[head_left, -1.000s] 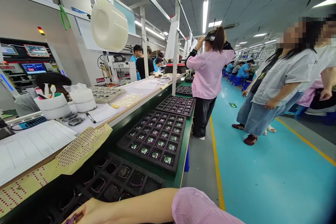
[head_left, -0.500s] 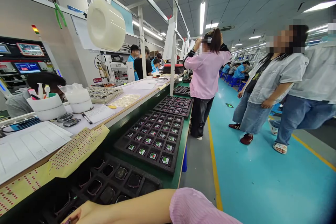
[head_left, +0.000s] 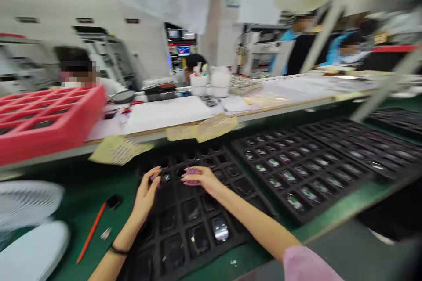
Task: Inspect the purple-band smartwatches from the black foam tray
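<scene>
My left hand (head_left: 145, 195) and my right hand (head_left: 201, 178) reach over the far end of a black foam tray (head_left: 184, 246) with square pockets, which hold dark watch-like devices. The fingertips of both hands come close together around a small device (head_left: 166, 178) in a far pocket. Motion blur and my fingers hide whether either hand holds it. A shiny device (head_left: 220, 229) lies in a nearer pocket. A pink sleeve (head_left: 306, 265) covers my right upper arm, and a dark band (head_left: 118, 250) circles my left wrist.
Further black trays of devices (head_left: 296, 171) lie to the right on the green bench. An orange pen (head_left: 91, 230) lies on the green mat to the left, beside white rounded objects (head_left: 29, 250). A red crate (head_left: 49, 123) sits on the white shelf (head_left: 165, 116) behind, with yellow sheets (head_left: 214, 127) hanging over its edge.
My view has swung from the aisle round to the bench. Both hands now reach over the tray, whereas earlier only one arm showed, low in the view.
</scene>
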A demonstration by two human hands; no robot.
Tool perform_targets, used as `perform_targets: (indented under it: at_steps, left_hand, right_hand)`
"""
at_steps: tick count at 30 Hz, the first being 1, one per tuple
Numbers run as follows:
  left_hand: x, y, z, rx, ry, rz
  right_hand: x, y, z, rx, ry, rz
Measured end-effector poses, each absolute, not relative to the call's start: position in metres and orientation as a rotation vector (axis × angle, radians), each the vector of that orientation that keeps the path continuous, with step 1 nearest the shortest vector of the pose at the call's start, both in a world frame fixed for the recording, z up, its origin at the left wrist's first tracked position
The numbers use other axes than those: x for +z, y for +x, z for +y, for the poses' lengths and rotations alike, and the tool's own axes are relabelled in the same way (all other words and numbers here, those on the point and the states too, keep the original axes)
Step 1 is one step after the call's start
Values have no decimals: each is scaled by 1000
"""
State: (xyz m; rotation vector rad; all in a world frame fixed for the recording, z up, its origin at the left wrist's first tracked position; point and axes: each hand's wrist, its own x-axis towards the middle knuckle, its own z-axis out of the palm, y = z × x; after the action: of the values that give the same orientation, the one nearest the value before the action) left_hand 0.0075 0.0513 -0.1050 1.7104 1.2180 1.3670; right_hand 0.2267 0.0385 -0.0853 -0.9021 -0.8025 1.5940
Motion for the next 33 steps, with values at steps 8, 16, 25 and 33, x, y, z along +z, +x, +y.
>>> perform_targets:
  at_steps: [8, 16, 25, 33]
  left_hand:
    - [-118, -31, 26, 1287, 1885, 1377]
    - [-128, -16, 4, 1087, 2040, 1477]
    - [-101, 4, 0, 902, 2314, 1360]
    - [-84, 40, 20, 895, 2353, 854]
  right_hand:
    - [-104, 223, 33, 1668, -885, -861]
    - [-100, 222, 30, 1661, -928, -953]
    - [-104, 221, 30, 1814, -864, -989]
    - [-96, 219, 22, 1772, -905, -1277]
